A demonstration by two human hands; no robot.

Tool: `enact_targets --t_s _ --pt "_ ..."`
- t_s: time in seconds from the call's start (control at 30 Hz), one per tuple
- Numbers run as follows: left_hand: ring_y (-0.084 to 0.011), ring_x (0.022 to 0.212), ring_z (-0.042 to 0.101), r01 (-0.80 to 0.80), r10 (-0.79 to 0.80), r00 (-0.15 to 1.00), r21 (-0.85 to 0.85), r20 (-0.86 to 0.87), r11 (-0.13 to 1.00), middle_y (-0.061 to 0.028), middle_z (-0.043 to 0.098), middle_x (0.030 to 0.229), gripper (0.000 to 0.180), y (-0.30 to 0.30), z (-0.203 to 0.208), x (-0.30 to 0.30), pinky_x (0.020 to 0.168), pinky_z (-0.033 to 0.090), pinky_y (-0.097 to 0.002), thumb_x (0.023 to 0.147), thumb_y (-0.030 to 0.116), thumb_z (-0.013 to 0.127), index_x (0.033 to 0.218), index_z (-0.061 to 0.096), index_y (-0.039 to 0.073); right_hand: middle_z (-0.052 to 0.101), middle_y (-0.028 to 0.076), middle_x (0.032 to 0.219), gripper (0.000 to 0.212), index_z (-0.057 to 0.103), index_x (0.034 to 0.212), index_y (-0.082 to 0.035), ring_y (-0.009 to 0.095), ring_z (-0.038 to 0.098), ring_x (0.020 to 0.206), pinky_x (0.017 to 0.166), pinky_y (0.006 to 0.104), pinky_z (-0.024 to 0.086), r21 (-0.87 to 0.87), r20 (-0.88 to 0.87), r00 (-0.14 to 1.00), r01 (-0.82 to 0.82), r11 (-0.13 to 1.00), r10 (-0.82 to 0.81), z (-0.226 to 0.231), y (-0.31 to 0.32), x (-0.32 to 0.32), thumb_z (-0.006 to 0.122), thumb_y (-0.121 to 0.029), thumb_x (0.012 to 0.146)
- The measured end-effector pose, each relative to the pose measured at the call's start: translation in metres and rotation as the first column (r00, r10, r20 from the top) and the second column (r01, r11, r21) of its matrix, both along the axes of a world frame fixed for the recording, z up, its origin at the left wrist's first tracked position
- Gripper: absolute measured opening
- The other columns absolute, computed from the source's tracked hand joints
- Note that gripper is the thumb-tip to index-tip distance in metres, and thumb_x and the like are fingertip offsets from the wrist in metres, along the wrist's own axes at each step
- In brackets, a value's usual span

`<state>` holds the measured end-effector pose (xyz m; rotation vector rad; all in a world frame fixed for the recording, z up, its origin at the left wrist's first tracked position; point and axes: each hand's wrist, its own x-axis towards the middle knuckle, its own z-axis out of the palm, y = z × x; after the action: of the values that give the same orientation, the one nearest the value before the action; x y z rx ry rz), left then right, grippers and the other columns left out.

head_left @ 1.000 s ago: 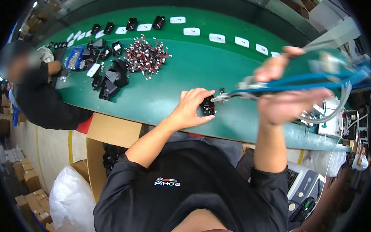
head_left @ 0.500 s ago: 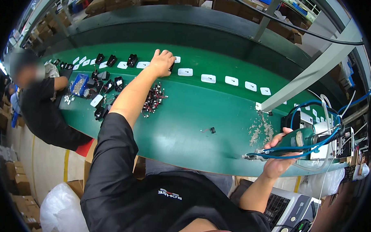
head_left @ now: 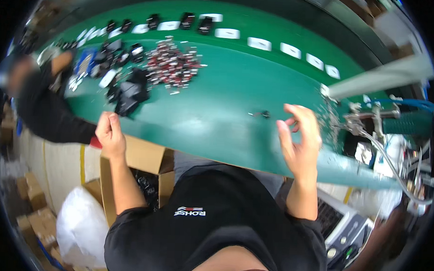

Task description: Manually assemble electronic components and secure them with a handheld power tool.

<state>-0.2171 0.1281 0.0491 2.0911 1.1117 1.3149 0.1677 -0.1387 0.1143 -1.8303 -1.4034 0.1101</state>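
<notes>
My left hand point(head_left: 112, 134) is raised over the near table edge, its fingers curled closed; whatever may be inside is hidden. Close by it lies a crumpled black thing point(head_left: 132, 92), blurred, perhaps a bag. My right hand point(head_left: 300, 141) hovers over the table with thumb and fingers apart, holding nothing. Just left of its fingertips, a small black part with a wire point(head_left: 264, 114) lies on the green table point(head_left: 213, 116). To the right of that hand is a green-bodied tool point(head_left: 408, 124) with a metal head and hoses, out of my grasp.
Small red, black and white wired parts point(head_left: 174, 64) form a heap. Black housings point(head_left: 205, 25) and white cards point(head_left: 259, 44) line the far strip. A blue bin point(head_left: 85, 61) stands near a co-worker point(head_left: 46, 101) at left. A grey post point(head_left: 381, 76) rises at right. An open carton point(head_left: 144, 154) sits below the edge.
My right hand has let go of the green tool and moved left. My left hand has drawn back from the far row, where two black housings now show. The view has shifted.
</notes>
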Motion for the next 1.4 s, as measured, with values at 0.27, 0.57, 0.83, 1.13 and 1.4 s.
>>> enact_targets --t_s 0.27,0.57,0.83,1.13,1.4 --pt "-0.0272 0.091 0.056 -0.047 0.067 0.982 0.113 -0.176 0.992 -0.0107 0.059 0.098 0.017 0.005 -0.036 -0.023 0.083 0.044 -0.038 0.095 0.016 0.07 0.103 0.062 0.004 0.06 0.016 0.13 0.044 0.063 0.13 -0.004 0.036 0.062 0.112 0.094 0.0432 0.052 -0.257 0.211 0.977 0.052 0.965 0.004 -0.102 0.034 -0.007 0.063 0.006 0.087" --pt "-0.034 0.132 0.046 -0.304 0.382 0.755 0.232 -0.532 0.924 -0.0127 0.053 0.136 0.088 0.011 -0.025 0.018 0.106 0.032 -0.0539 0.071 0.047 0.088 0.141 0.053 0.006 0.061 0.015 0.125 0.044 0.062 0.129 -0.003 0.031 0.064 0.102 0.082 0.0378 0.054 -0.123 -0.009 1.0 0.014 0.992 -0.016 -0.08 0.061 -0.051 0.073 -0.001 0.086" --pt "-0.0337 0.12 0.057 -0.256 0.235 0.856 0.017 -0.461 0.966 -0.0112 0.06 0.129 0.075 0.022 -0.061 0.013 0.098 0.041 -0.0502 0.07 0.032 0.09 0.135 0.058 0.01 0.064 0.011 0.109 0.028 0.07 0.113 -0.002 0.02 0.061 0.082 0.074 0.0324 0.054 -0.107 -0.09 0.995 0.039 0.994 -0.049 -0.101 0.05 -0.041 0.069 0.007 0.087" --pt "-0.0255 0.105 0.065 -0.276 0.259 0.921 -0.017 -0.29 0.961 -0.0121 0.065 0.121 0.062 0.036 -0.074 -0.051 0.092 0.052 -0.0359 0.079 0.013 0.09 0.135 0.063 0.005 0.071 0.01 0.109 0.016 0.076 0.102 -0.004 0.023 0.071 0.094 0.082 0.0322 0.06 -0.108 -0.346 0.909 0.208 0.972 -0.233 -0.098 0.03 -0.04 0.078 -0.001 0.086" --pt "-0.0217 0.115 0.063 0.046 -0.022 0.992 -0.199 0.123 0.979 -0.0111 0.06 0.13 0.056 -0.03 -0.018 0.002 0.096 0.054 -0.0335 0.083 0.0 0.082 0.135 0.06 0.0 0.073 0.008 0.106 0.018 0.075 0.096 -0.007 0.027 0.068 0.096 0.077 0.0365 0.057 -0.06 -0.035 0.959 0.278 0.959 -0.28 -0.107 0.003 -0.035 0.084 -0.007 0.081"
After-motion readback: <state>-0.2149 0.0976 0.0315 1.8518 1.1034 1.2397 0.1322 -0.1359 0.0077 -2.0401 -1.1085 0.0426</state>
